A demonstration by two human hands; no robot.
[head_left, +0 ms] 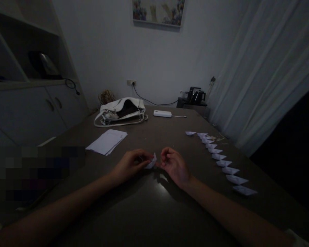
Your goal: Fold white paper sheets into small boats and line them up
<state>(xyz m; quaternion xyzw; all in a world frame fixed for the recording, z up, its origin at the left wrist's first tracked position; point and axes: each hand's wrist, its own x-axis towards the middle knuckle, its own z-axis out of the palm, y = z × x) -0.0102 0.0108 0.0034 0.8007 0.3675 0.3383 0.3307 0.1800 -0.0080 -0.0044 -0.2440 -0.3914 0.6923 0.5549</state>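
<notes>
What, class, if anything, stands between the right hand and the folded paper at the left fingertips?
Nothing visible: the right hand is beside the folded paper, though whether they touch is unclear.

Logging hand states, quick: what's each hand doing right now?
Left hand: closed, holding a small folded paper.
Right hand: loosely open, partly curled, nothing visibly held; contact with the paper can't be told.

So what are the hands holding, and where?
The left hand pinches a small folded paper by its left end. Whether the right hand touches it, I can't tell.
</notes>
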